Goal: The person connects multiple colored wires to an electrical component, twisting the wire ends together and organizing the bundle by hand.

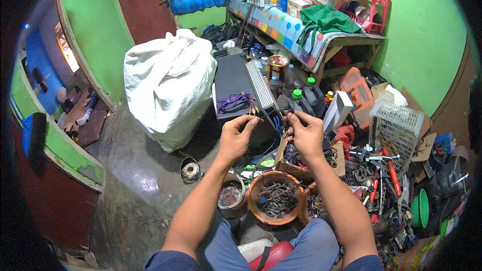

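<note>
Both of my hands are raised in front of me, above the bowls. My left hand [236,139] pinches a thin dark cable between thumb and forefinger. My right hand [306,134] is closed on the same dark cable [271,114], with a tangle of dark wire hanging beneath its fingers. The cable spans the short gap between the hands. Just beyond, a purple cable coil [233,103] with coloured plug ends lies on a dark metal case [231,78]. Below my hands sits an orange-brown bowl [252,211] of small dark metal pieces.
A big white sack [168,90] stands on the left. A metal can [243,206] and a tape roll [191,170] are near my left forearm. Right of me lie piled tools, including red-handled cutters [391,170], and a white crate [396,125]. Behind stands a cluttered bench [321,52].
</note>
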Action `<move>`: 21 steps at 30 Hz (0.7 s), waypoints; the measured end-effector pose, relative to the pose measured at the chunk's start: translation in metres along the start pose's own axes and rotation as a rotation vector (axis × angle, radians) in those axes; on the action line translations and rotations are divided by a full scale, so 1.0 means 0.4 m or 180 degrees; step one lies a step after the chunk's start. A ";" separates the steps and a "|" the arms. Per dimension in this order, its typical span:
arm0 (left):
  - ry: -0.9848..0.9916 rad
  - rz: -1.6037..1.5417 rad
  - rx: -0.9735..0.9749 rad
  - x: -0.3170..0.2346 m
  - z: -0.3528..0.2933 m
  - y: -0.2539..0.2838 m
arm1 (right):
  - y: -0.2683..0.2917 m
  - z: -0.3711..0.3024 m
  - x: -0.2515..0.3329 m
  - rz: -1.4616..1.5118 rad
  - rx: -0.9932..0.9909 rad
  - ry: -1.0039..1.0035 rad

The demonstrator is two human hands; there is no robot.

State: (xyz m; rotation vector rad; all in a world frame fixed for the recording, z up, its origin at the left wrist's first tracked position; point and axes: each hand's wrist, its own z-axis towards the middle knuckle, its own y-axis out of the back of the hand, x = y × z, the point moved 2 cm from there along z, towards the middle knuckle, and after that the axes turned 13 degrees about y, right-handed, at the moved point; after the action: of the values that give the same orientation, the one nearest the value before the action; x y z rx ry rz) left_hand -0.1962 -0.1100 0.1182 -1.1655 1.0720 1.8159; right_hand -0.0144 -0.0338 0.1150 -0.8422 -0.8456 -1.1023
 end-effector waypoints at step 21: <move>0.0174 -0.0712 -0.0566 -0.032 -0.053 -0.074 | -0.041 -0.058 0.021 0.0328 0.0200 -0.0116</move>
State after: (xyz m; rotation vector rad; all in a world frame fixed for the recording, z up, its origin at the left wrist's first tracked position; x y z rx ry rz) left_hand -0.1589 -0.1191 0.1174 -1.3884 0.7863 1.7378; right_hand -0.0247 -0.0617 0.1149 -0.8463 -0.8538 -0.9681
